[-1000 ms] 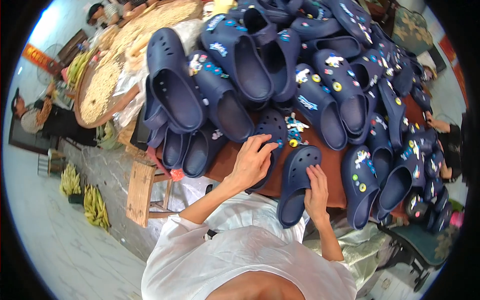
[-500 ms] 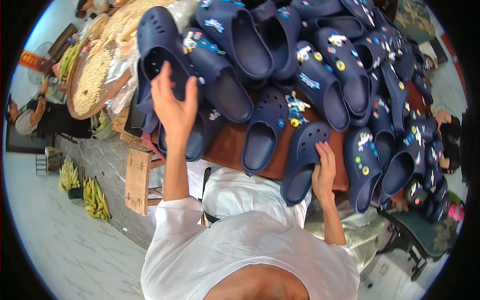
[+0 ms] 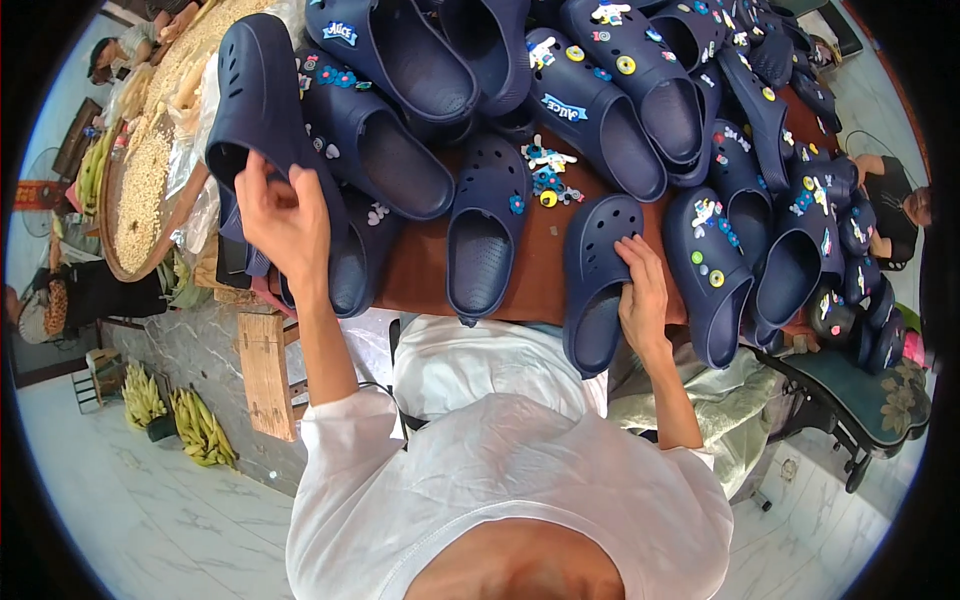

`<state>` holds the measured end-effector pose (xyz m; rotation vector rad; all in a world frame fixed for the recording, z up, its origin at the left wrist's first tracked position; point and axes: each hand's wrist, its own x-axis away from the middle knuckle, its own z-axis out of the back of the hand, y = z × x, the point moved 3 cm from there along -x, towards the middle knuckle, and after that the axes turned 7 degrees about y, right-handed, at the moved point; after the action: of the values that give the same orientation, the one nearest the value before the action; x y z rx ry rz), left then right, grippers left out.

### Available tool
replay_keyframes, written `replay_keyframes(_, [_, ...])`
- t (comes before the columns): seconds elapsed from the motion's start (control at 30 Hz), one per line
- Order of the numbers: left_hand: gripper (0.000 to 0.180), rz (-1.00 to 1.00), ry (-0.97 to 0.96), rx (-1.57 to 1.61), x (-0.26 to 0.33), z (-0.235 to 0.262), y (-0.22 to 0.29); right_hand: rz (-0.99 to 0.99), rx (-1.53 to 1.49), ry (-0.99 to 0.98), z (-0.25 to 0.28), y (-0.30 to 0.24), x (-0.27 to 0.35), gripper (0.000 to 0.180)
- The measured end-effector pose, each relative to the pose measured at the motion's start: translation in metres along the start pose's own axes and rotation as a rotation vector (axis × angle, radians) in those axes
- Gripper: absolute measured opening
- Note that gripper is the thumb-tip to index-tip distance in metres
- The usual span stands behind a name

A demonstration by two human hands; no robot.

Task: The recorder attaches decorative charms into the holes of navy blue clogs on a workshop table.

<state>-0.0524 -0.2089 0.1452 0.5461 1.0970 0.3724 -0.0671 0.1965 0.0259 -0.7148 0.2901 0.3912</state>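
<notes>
My left hand (image 3: 285, 225) has its fingers curled at the foot opening of a plain navy clog (image 3: 255, 85) at the upper left, pinching its edge. My right hand (image 3: 645, 300) grips the right side of another plain navy clog (image 3: 590, 255) at the table's near edge, fingers on its upper and thumb hidden. Between the hands, a navy clog with one blue flower charm (image 3: 488, 190) lies on the brown tabletop (image 3: 420, 270). Behind it is a small heap of loose white, blue and yellow charms (image 3: 550, 165). A charm-covered clog (image 3: 710, 270) lies just right of my right hand.
Many decorated navy clogs (image 3: 600, 120) are piled across the back and right. At the left are a round tray of pale kernels (image 3: 145, 200), a wooden stool (image 3: 262, 375) and green-yellow produce (image 3: 200, 425) on the floor. A dark padded chair (image 3: 860, 395) stands right. Other people are at the sides.
My left hand has gone from spread over the upper-left clog to curled at its opening, and that clog is now tilted. My right hand still grips its clog. The whole view has shifted slightly.
</notes>
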Motion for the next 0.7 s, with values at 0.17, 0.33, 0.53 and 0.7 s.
replay_keyframes(0.17, [0.047,-0.132,-0.062,0.158,0.058,0.029,0.047,-0.015,0.028,0.011,0.005,0.007,0.001,0.057])
replay_keyframes(0.33, [0.036,-0.260,-0.354,0.308,0.121,0.018,0.094,0.056,-0.029,0.046,-0.011,-0.008,-0.009,0.056])
replay_keyframes(0.53, [0.047,0.008,-0.684,0.574,0.175,-0.003,0.132,0.047,-0.176,-0.050,-0.015,-0.019,-0.023,0.054])
replay_keyframes(0.7, [0.051,-0.015,-0.753,0.608,0.188,-0.014,0.155,-0.326,-0.702,-0.041,0.022,0.004,-0.012,0.050])
